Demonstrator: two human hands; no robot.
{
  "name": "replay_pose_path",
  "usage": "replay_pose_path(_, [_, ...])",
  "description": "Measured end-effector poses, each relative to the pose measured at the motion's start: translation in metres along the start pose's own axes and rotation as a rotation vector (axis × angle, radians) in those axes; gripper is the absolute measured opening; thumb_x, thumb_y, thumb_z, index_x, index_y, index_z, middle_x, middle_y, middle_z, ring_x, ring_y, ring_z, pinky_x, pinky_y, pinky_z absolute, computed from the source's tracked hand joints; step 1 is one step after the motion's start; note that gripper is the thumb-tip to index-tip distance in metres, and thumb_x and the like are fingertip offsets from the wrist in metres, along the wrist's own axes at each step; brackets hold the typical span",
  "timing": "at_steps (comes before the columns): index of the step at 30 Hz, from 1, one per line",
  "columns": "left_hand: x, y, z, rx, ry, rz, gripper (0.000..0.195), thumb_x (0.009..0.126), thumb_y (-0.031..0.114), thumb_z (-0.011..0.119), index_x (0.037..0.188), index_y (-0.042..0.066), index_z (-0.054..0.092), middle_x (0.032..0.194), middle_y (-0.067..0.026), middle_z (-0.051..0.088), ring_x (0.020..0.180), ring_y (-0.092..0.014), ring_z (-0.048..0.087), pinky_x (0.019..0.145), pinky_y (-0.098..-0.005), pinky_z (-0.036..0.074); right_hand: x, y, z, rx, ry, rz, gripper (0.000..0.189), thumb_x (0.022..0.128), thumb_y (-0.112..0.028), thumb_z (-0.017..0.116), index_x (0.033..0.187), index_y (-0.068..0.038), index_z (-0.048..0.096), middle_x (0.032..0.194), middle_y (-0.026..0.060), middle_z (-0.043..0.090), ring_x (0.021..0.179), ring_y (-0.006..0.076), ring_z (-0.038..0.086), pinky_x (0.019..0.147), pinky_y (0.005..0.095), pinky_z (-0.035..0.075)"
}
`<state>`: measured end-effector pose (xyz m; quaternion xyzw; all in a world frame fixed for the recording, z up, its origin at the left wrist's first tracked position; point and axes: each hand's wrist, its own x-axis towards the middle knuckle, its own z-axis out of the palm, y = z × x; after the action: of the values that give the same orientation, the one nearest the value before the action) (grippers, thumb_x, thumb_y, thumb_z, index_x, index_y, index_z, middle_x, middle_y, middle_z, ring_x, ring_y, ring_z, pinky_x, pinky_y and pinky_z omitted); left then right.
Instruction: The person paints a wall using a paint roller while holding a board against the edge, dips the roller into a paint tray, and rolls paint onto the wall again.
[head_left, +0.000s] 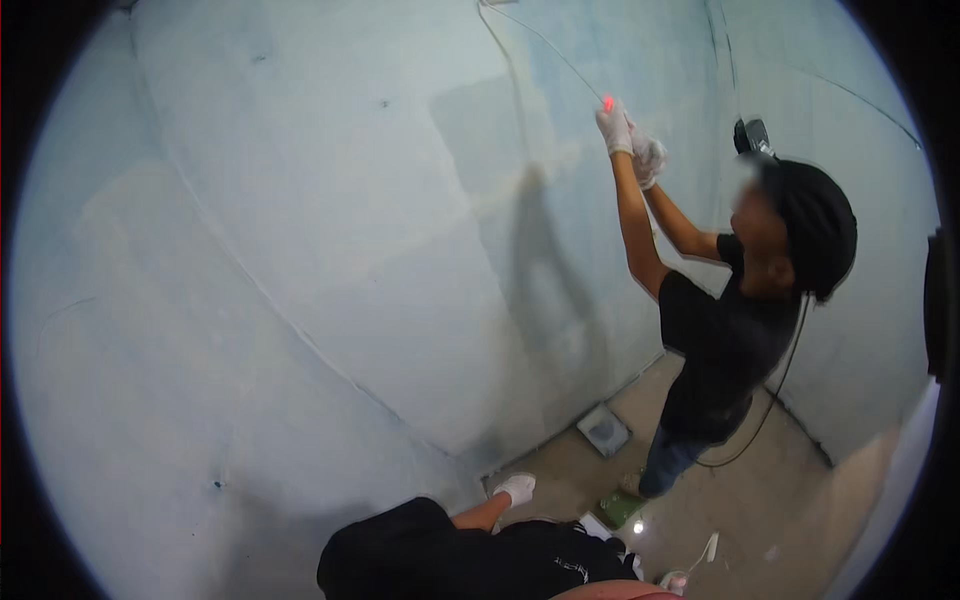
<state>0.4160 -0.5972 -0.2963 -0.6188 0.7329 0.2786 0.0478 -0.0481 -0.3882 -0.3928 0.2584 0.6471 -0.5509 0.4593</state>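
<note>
My left hand (516, 489), in a white glove, hangs low near the foot of the pale blue-white wall (315, 187). Whether its fingers are closed is too small to make out. At the bottom edge my right hand (674, 582) grips a small paint roller (711, 549), whose thin wire frame rises to a pale sleeve over the floor. My black shirt (465, 559) fills the lower middle. Ahead on the right, a co-worker (720, 337) in a black cap raises both white-gloved hands (626, 139) around the red-tipped handle of another paint roller (551, 49) reaching up the wall.
A square white plate or box (604, 430) sits by the wall's foot. A green object (620, 508) lies near the co-worker's legs, beside a bright spot of light (638, 527). A dark cable (780, 405) loops behind the co-worker down to the brown floor (765, 465).
</note>
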Motion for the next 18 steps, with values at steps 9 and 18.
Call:
replay_pose_path(9, [-0.099,-0.056,0.109,-0.347,0.145,-0.431,0.012,0.075,0.02,0.063,0.083,0.012,0.068,0.082,-0.0128,0.07,0.08,-0.028,0.067,0.074,-0.0398,0.051,-0.006,-0.02,0.135,-0.43,-0.341,0.251,0.028,0.093,-0.037,0.061,0.084,-0.014,0.048,0.053,0.0005,0.04,0.041,0.0157,0.037,0.037,0.0304,0.028])
replay_pose_path(18, [-0.245,-0.022,0.159,-0.627,0.239,-1.092,0.016,0.083,0.018,0.06,0.092,0.01,0.072,0.097,-0.0145,0.071,0.093,-0.032,0.067,0.082,-0.0402,0.05,-0.021,-0.041,0.145,-0.809,-0.415,0.515,0.025,0.092,-0.034,0.065,0.087,-0.013,0.054,0.056,0.0005,0.043,0.043,0.0151,0.04,0.038,0.0294,0.031])
